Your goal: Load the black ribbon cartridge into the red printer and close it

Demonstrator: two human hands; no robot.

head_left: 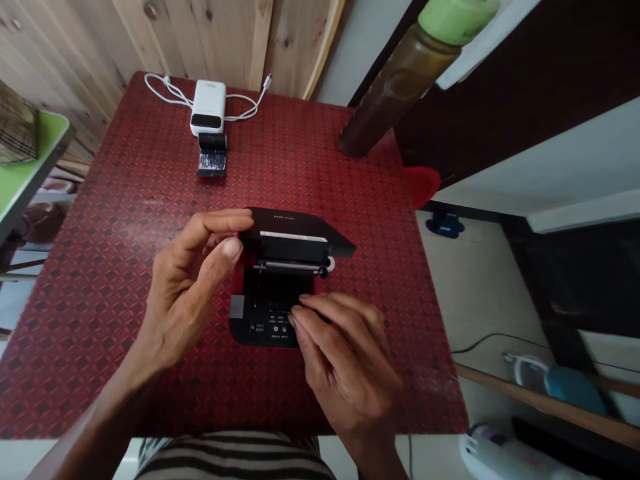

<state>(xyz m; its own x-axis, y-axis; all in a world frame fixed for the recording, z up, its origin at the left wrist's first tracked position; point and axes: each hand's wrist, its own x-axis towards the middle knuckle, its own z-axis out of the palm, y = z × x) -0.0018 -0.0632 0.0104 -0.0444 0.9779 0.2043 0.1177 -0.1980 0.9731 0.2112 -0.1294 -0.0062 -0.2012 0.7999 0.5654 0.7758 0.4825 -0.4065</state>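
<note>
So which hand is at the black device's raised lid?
The left hand: it touches the left edge of the lid, while the right hand is lower, at the button panel.

Behind the device [287, 283], a power bank [209, 100] lies left of a bottle [400, 87].

Knotted, pale-wood plank wall [235, 40] beyond a rectangular table with a red, dark-diamond-patterned top [385, 220]. I note soft light, a dull sheen on the tabletop's left half. Far left, a bright-green flat surface with a grey edge [23, 175]. To the right, a pale, smooth floor [470, 267] and a large dark-brown panel [500, 127], the room dim there.
</note>
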